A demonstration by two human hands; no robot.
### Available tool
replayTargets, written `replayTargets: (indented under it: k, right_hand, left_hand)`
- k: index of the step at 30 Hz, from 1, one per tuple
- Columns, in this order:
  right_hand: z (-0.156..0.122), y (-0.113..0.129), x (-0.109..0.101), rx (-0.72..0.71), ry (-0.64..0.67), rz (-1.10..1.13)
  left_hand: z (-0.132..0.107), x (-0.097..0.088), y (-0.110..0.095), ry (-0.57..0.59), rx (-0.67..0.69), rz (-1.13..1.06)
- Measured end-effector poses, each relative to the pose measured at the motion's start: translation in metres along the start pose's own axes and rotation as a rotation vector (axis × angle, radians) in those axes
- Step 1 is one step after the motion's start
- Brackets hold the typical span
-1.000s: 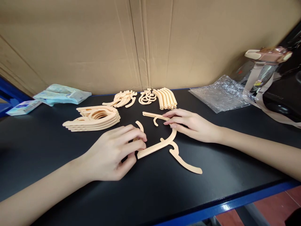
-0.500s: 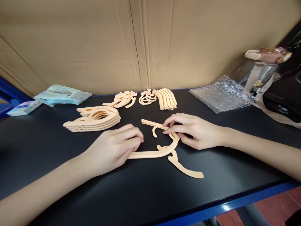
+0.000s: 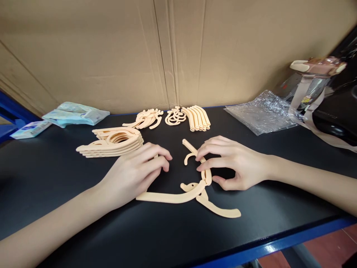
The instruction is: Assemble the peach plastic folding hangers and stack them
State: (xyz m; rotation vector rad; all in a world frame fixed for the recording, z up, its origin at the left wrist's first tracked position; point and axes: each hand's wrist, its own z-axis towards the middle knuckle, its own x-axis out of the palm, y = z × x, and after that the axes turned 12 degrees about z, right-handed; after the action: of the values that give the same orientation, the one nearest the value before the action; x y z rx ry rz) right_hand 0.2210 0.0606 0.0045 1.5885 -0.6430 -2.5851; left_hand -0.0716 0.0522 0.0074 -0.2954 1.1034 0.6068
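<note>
Beige plastic folding-hanger parts lie in front of me. My right hand [image 3: 232,162] has fingertips and thumb on either side of the upper arm of a folding hanger [image 3: 206,176], beside a small curved hook piece [image 3: 189,157]. A long lower arm [image 3: 170,197] joins it and reaches left, its end beside my left hand [image 3: 139,173]. My left hand is curled, knuckles up; a small beige bit shows between its fingers, too hidden to name. Another curved arm [image 3: 220,209] lies at the lower right, partly under the joint.
A stack of assembled hangers [image 3: 111,147] stands at left. Behind lie piles of curved arms [image 3: 147,118], hooks [image 3: 175,116] and straight arms [image 3: 196,118]. Tissue packs [image 3: 75,113], a clear plastic bag [image 3: 258,115] and a strapped bottle [image 3: 315,80] sit along the back by a cardboard wall [image 3: 111,56].
The hanger has turned and its joint and lower arm have shifted toward me. My right hand moved slightly nearer with it. My left hand drew a little to the left and its fingers lifted.
</note>
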Motion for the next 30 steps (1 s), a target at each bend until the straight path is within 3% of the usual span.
replayTargets:
  k: [5,10,17,23,30]
  right_hand:
    - [0.001,0.006,0.003,-0.037,-0.01,-0.031]
    - [0.0,0.006,0.005,-0.046,-0.018,-0.081]
    - [-0.001,-0.002,0.006,0.052,-0.055,-0.052]
    - [-0.001,-0.003,0.006,0.07,-0.11,-0.017]
    - [0.001,-0.004,0.007,0.083,-0.144,-0.031]
  left_hand:
    - [0.002,-0.003,-0.001,-0.025,-0.172,0.038]
    - [0.001,-0.006,-0.004,-0.01,-0.226,0.115]
    - [0.001,-0.002,-0.004,0.197,-0.366,0.144]
    - [0.0,0.0,-0.006,0.21,-0.399,0.108]
    - [-0.001,0.004,-0.005,0.166,-0.279,0.051]
